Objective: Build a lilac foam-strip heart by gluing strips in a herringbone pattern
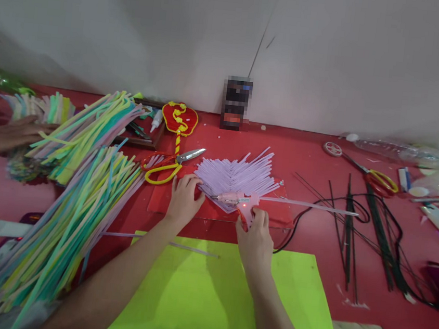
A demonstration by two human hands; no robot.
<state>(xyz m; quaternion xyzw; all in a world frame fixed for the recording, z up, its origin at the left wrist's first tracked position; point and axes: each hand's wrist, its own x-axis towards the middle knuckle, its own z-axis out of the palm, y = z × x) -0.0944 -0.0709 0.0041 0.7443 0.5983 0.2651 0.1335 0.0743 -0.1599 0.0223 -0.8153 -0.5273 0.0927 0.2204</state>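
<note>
My right hand (pixel 256 239) is wrapped around the handle of a pink hot glue gun (pixel 235 199), whose nozzle points left and whose long glue stick trails out to the right. A leaf-shaped piece of lilac pipe cleaners (pixel 234 174), laid in a V pattern, lies on a red board (pixel 161 200). The gun's tip is over its lower left edge. There my left hand (pixel 185 200) pinches the edge of the piece between thumb and fingers, close to the nozzle. Contact between nozzle and pipe cleaners is hard to make out.
Bundles of pastel pipe cleaners (pixel 76 217) lie left, near another person's hand (pixel 27 131). Yellow-handled scissors (pixel 172 167) sit beyond my left hand. A yellow-green sheet (pixel 198 293) lies in front. Dark wires (pixel 347 235), a black cord and more scissors (pixel 382 182) are right.
</note>
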